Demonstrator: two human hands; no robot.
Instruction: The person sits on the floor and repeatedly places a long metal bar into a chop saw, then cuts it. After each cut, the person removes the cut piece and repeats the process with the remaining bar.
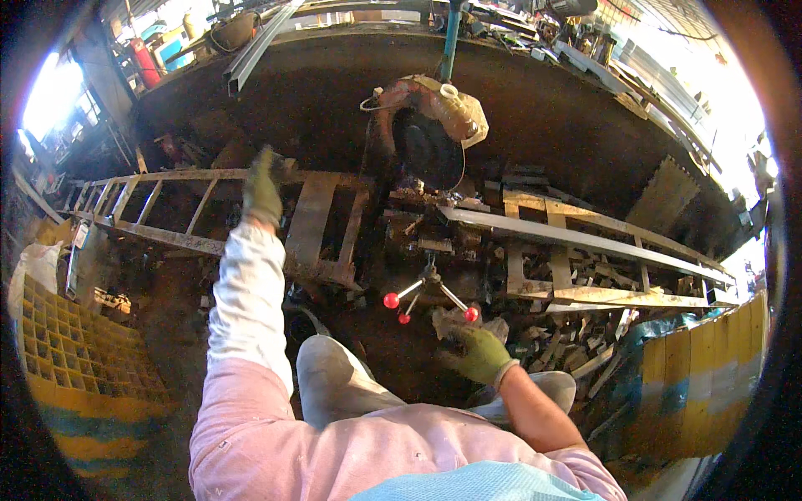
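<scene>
My left hand [263,190], in an olive work glove, reaches forward over the ladder-like metal frame on the left. Its fingers look stretched out, though blurred, and I see nothing held. My right hand [479,355], gloved alike, is low beside a three-armed crank handle with a red ball knob [471,314] at each end. A pale crumpled patch [455,324] lies by its fingertips, which are too blurred to read. Ahead stands a cut-off saw with a worn guard [430,96] and dark disc [424,149]. A long silvery metal bar [585,238] runs rightward from the saw's clamp area.
Metal support frames [134,200] extend left and right of the saw. Offcuts [560,346] are piled at the lower right. A yellow grid rack [75,334] stands left, and a yellow corrugated panel [706,367] right. Metal lengths [259,50] protrude from the far bench.
</scene>
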